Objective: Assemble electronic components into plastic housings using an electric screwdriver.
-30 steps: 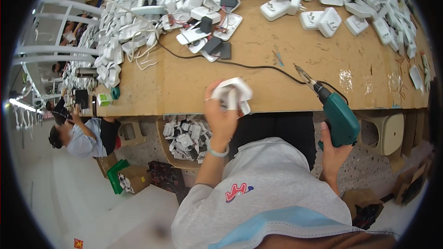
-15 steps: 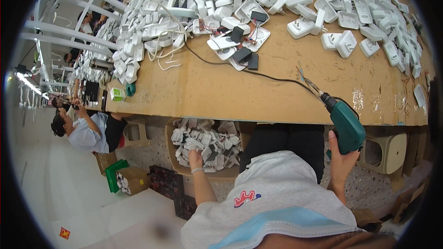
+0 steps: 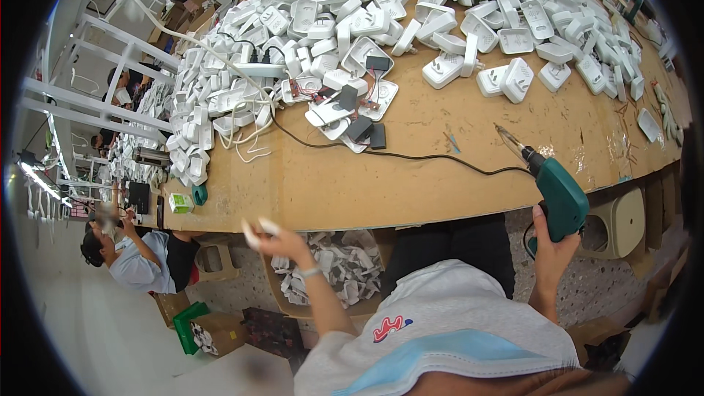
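Observation:
My right hand (image 3: 554,253) is wrapped round the handle of a green soldering gun (image 3: 562,198). Its pointed metal tip reaches left over the cardboard-covered table, and a black cord trails away across the tabletop. My left hand (image 3: 282,243) is above the table's near edge, over a carton (image 3: 367,306) of white plastic scraps. White covers the tips of its blurred fingers, which look spread with nothing seen between them. A small bit of blue wire (image 3: 452,143) lies left of the soldering tip. Opened white plug housings (image 3: 337,114) with black blocks and red wires sit farther back.
Heaps of white plug casings (image 3: 367,22) cover the table's far side. A power strip (image 3: 257,70) with a white cable lies at the left heap. Beige stools (image 3: 623,224) stand below the table. Another person (image 3: 143,257) sits at the left.
My left hand has risen out of the scrap carton to the table edge. The blue wire, earlier at the soldering tip, now lies apart from it. The whole view has shifted slightly.

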The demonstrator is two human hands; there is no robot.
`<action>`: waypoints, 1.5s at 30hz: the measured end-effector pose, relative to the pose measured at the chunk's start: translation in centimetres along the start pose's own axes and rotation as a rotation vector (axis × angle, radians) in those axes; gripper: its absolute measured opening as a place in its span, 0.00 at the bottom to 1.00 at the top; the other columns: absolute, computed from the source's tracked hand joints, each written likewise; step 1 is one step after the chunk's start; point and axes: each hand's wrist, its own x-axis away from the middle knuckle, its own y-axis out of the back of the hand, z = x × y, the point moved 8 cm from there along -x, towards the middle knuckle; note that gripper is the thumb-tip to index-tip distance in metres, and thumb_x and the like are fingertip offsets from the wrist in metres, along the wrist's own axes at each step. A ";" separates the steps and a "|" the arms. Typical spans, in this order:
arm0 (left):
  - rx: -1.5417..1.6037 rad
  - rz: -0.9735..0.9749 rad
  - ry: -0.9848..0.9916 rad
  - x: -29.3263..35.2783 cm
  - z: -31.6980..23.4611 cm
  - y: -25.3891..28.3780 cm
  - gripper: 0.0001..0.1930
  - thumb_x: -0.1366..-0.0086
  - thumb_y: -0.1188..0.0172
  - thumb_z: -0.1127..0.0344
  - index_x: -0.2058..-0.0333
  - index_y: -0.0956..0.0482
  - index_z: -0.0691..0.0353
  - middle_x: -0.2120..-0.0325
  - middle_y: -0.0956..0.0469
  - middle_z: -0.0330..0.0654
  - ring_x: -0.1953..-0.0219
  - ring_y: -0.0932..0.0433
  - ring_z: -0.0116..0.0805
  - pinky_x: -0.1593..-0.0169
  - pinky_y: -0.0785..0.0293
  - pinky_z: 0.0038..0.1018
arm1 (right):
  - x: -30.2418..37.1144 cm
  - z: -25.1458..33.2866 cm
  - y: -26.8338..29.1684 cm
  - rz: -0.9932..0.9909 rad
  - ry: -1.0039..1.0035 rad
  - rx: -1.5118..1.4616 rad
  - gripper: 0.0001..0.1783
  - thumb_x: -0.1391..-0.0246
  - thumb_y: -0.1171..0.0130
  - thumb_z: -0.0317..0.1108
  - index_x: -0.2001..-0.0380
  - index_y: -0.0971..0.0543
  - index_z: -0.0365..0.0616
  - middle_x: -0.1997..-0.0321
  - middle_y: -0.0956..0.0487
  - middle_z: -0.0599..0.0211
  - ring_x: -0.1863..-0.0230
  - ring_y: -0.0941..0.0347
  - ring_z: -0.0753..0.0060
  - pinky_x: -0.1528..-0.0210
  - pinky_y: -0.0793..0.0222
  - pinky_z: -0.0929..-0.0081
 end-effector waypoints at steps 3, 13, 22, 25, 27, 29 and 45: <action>0.318 0.588 -0.339 -3.2 -15.0 -14.7 0.24 0.33 0.40 0.71 0.40 0.32 0.72 0.43 0.29 0.54 0.42 0.28 0.45 0.38 0.32 0.38 | -1.0 -0.5 0.8 -0.013 -0.038 0.003 0.09 0.44 0.30 0.29 0.63 0.19 0.37 0.69 0.21 0.73 0.72 0.29 0.84 0.70 0.34 0.82; -0.296 1.256 -0.878 5.9 -18.3 -41.0 0.19 0.40 0.40 0.59 0.54 0.19 0.66 0.50 0.23 0.55 0.48 0.25 0.56 0.46 0.26 0.46 | -0.8 -0.7 2.8 -0.183 -0.022 -0.077 0.13 0.42 0.32 0.30 0.57 0.20 0.36 0.70 0.23 0.71 0.76 0.33 0.84 0.73 0.38 0.81; -0.279 1.378 -0.872 8.8 -20.0 -28.2 0.15 0.45 0.42 0.72 0.57 0.21 0.67 0.50 0.25 0.53 0.48 0.29 0.59 0.49 0.31 0.51 | -1.4 -0.9 1.0 -0.080 -0.050 -0.099 0.10 0.43 0.32 0.28 0.61 0.21 0.37 0.71 0.22 0.71 0.75 0.29 0.84 0.73 0.35 0.83; -0.256 1.349 -0.926 9.3 -20.5 -26.7 0.16 0.51 0.38 0.75 0.60 0.20 0.65 0.49 0.25 0.47 0.45 0.31 0.55 0.47 0.36 0.53 | -0.6 -0.8 1.3 -0.093 -0.030 -0.101 0.10 0.44 0.31 0.26 0.60 0.21 0.36 0.71 0.22 0.72 0.75 0.30 0.84 0.73 0.35 0.83; -0.176 1.099 -1.042 8.7 -22.0 -25.2 0.17 0.52 0.39 0.74 0.60 0.19 0.63 0.48 0.25 0.47 0.43 0.31 0.53 0.45 0.38 0.51 | -0.1 -0.7 1.6 -0.106 -0.031 -0.138 0.13 0.42 0.32 0.27 0.56 0.21 0.36 0.71 0.23 0.72 0.75 0.32 0.85 0.73 0.38 0.82; -0.111 0.894 -1.099 7.5 -23.3 -24.2 0.14 0.53 0.40 0.73 0.64 0.17 0.61 0.49 0.23 0.43 0.42 0.30 0.49 0.44 0.40 0.49 | 0.2 -0.4 2.1 -0.116 -0.011 -0.147 0.14 0.43 0.32 0.27 0.55 0.21 0.36 0.70 0.22 0.70 0.75 0.32 0.85 0.73 0.38 0.82; 0.006 1.385 -0.331 16.0 -17.3 -8.4 0.15 0.46 0.48 0.83 0.58 0.27 0.78 0.58 0.25 0.65 0.55 0.26 0.67 0.49 0.28 0.50 | 1.0 0.0 2.5 -0.101 0.019 -0.171 0.14 0.44 0.31 0.26 0.55 0.20 0.35 0.68 0.21 0.70 0.76 0.33 0.85 0.74 0.39 0.82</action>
